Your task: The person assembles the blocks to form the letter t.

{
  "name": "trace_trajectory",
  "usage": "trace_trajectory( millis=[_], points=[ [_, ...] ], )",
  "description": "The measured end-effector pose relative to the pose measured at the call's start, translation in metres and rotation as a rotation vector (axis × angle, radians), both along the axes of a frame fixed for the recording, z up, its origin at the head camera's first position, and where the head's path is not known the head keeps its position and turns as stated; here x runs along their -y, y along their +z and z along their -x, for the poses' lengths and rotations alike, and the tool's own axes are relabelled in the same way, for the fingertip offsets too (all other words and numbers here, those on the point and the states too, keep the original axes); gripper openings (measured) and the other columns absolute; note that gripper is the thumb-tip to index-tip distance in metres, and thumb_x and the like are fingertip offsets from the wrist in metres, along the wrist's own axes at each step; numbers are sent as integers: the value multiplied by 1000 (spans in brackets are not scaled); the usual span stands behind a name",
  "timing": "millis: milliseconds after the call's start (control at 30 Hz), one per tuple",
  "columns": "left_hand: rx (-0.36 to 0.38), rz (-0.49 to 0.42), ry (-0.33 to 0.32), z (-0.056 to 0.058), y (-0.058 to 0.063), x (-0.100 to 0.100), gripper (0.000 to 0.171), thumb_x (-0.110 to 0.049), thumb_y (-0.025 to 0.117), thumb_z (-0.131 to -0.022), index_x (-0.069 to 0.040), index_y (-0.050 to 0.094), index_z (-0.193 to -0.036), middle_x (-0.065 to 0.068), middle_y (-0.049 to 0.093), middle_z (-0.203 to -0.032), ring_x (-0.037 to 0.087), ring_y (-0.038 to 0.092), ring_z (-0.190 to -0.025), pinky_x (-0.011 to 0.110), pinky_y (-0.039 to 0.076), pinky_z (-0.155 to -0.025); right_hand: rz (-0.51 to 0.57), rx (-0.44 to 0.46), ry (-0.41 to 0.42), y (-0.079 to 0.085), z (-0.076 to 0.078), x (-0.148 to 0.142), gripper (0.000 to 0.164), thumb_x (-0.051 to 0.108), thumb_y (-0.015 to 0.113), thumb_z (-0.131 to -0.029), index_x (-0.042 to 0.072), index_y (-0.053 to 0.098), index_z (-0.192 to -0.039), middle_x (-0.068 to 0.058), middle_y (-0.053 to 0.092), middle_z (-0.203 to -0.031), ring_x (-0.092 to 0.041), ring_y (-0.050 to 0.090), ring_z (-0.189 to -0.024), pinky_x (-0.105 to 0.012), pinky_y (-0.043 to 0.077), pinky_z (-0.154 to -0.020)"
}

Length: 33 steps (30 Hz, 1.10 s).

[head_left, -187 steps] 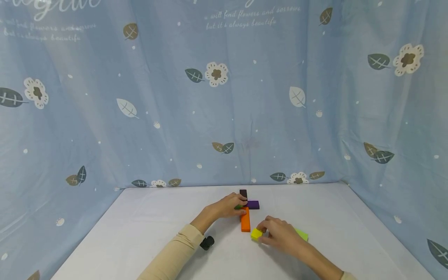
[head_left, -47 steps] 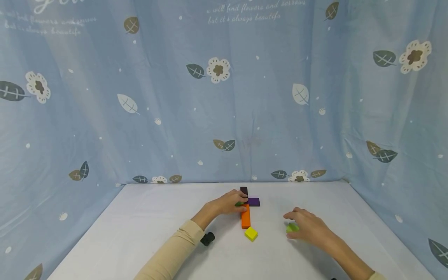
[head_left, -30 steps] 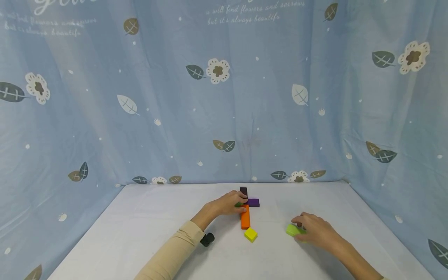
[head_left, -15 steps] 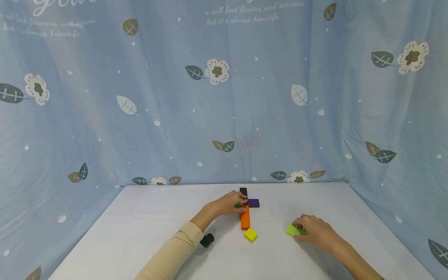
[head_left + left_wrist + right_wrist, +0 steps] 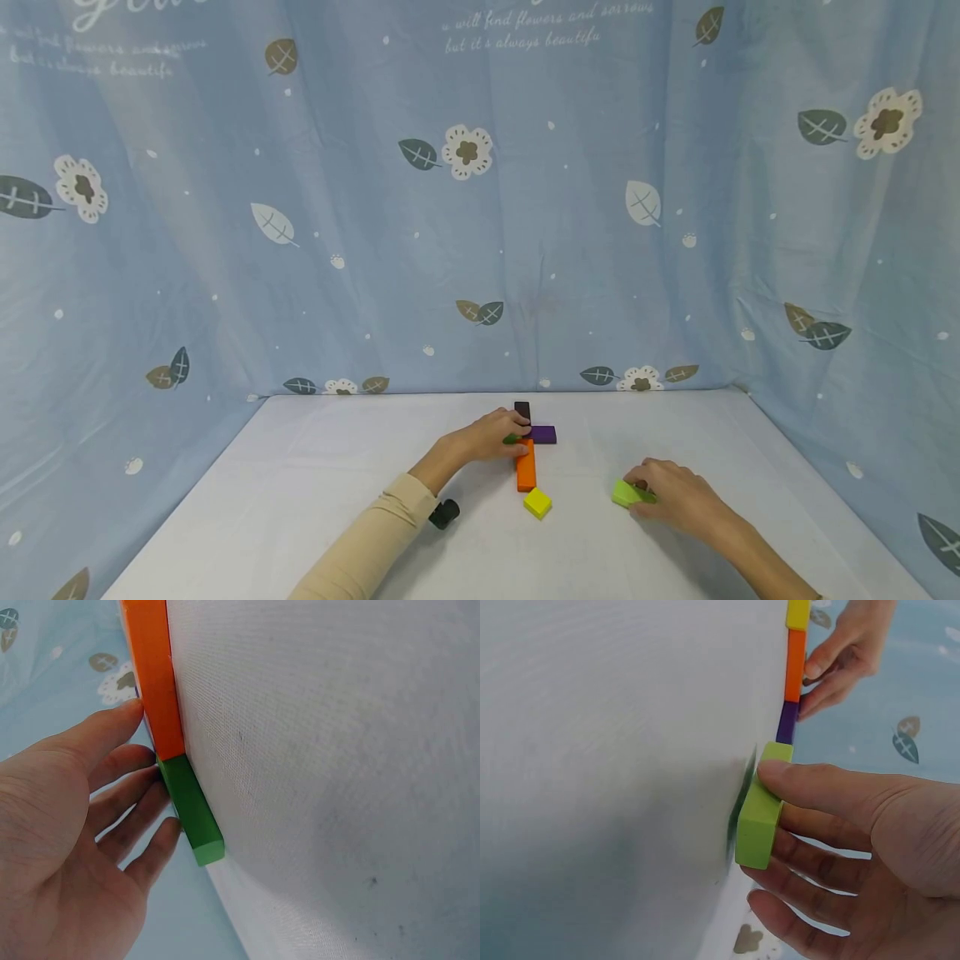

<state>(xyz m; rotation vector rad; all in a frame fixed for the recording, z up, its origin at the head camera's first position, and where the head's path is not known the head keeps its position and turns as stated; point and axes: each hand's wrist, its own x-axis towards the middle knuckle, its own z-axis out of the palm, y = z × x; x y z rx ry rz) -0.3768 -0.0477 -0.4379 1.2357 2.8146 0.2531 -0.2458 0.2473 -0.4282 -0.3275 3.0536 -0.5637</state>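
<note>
In the head view my left hand (image 5: 491, 435) rests on a group of coloured wooden blocks: a black block (image 5: 522, 412) behind, a purple block (image 5: 543, 434) to the right, an orange block (image 5: 527, 467) in front. A green block (image 5: 191, 810) joins the orange one in the left wrist view; its thumb lies at the orange block, its other fingers along the green one. A tilted yellow block (image 5: 537, 503) sits at the orange block's near end. To the right, my right hand (image 5: 678, 496) pinches a light green block (image 5: 763, 810) between thumb and fingers, low over the table.
The table (image 5: 300, 483) wears a white cloth. A small black cylindrical object (image 5: 445, 513) is beside the left forearm. Blue patterned curtain (image 5: 480, 250) encloses the back and both sides.
My right hand has let go of the yellow block by the orange one, moved right and taken hold of the light green block. My left hand stays on the blocks.
</note>
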Motion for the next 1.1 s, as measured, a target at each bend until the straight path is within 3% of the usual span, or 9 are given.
trace_trajectory(
  millis=[467, 1100],
  points=[
    [15, -11, 6, 0, -1, 1, 43, -34, 61, -97, -10, 63, -132, 3, 57, -141, 20, 52, -129, 32, 43, -111, -2, -33, 17, 3, -1, 9, 33, 17, 85, -71, 12, 74, -102, 8, 63, -89, -10, 56, -82, -35, 52, -68],
    [14, -3, 7, -1, 1, 0, 44, -35, 61, -97, -9, 63, -132, 2, 57, -141, 20, 52, -128, 31, 43, -111, -25, -24, 31, 5, -2, 23, 32, 15, 86, -70, 14, 75, -100, 8, 63, -88, -10, 57, -81, -37, 54, -74]
  ],
)
